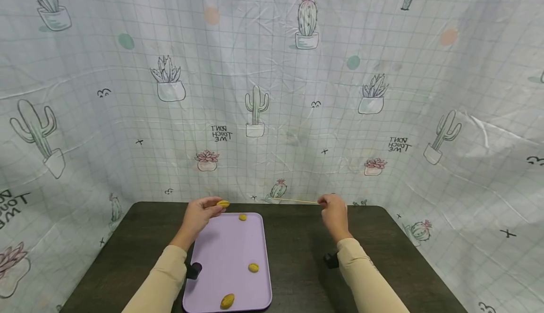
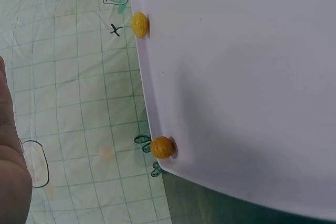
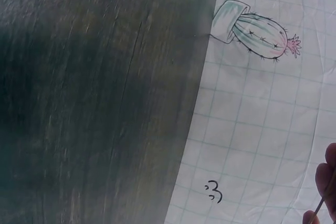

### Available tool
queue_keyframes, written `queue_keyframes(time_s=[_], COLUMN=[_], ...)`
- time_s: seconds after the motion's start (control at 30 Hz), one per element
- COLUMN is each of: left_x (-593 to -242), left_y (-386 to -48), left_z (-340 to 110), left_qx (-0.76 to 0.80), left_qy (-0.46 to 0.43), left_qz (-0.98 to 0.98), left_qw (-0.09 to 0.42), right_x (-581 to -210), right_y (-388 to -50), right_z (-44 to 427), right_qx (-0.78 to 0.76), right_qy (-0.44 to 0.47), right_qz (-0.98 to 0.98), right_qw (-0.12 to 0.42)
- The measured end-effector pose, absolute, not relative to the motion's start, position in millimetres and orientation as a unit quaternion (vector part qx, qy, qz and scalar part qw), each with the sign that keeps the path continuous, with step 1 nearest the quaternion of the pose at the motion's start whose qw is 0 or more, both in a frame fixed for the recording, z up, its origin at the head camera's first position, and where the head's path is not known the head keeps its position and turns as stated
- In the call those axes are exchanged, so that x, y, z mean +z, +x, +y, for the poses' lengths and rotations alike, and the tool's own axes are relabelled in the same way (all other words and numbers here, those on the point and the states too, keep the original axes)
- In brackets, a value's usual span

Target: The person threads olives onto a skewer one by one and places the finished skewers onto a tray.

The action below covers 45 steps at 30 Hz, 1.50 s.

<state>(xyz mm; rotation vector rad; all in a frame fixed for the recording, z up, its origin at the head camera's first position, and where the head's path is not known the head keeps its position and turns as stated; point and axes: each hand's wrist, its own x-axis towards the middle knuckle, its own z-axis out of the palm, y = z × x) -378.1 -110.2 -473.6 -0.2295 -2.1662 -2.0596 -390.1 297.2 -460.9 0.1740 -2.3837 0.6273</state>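
Observation:
My left hand (image 1: 200, 216) pinches a yellow, oval, ridged piece (image 1: 223, 203) above the far left corner of a lilac tray (image 1: 229, 242). In the left wrist view only part of that hand shows at the left edge, and the held piece is out of sight. My right hand (image 1: 334, 216) holds a thin, pale, skewer-like stick (image 1: 295, 200) by one end, with its other end pointing left. Fingertips (image 3: 324, 179) on the stick show at the right wrist view's lower right edge. The stick and the yellow piece are apart.
More yellow pieces lie on the tray: one at the far edge (image 1: 242, 217), one at the right (image 1: 253, 267), one near the front (image 1: 227, 301). The left wrist view shows an orange-yellow piece (image 2: 163, 147) by a corner. The dark table (image 1: 297, 256) meets a cactus-print curtain (image 1: 289, 152).

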Motion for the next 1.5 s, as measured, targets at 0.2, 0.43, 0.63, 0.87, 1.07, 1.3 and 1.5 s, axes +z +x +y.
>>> queue_keyframes(time_s=[0.2,0.43,0.63,0.87,1.07,1.3,1.5], left_x=[-469.8,-469.5,-473.6,-474.6,-473.9,-472.0,-471.9], left_y=[-377.1,-379.3,-381.4,-382.5,-384.4,-385.5,-386.8], left_z=[-103.1,-99.2,-99.2,-95.9,-92.1,-87.9,-84.5], left_qx=[-0.691,-0.691,-0.691,-0.694,-0.697,-0.703,-0.701], left_qy=[-0.077,-0.068,-0.071,-0.076,-0.080,-0.079,-0.080], left_qz=[-0.715,-0.716,-0.716,-0.713,-0.709,-0.704,-0.706], left_qw=[0.071,0.065,0.069,0.070,0.065,0.064,0.061], right_x=[-457.8,-456.1,-455.8,-456.7,-453.9,-456.0,-453.8], right_y=[-390.1,-390.2,-391.7,-391.3,-390.4,-394.4,-395.4], right_z=[291.7,288.7,281.6,273.2,267.3,264.8,261.0], right_qx=[0.233,0.229,0.223,0.231,0.239,0.228,0.231], right_qy=[0.069,0.071,0.088,0.093,0.092,0.111,0.103], right_qz=[-0.913,-0.914,-0.905,-0.900,-0.903,-0.889,-0.898], right_qw=[0.329,0.327,0.351,0.358,0.344,0.381,0.359])
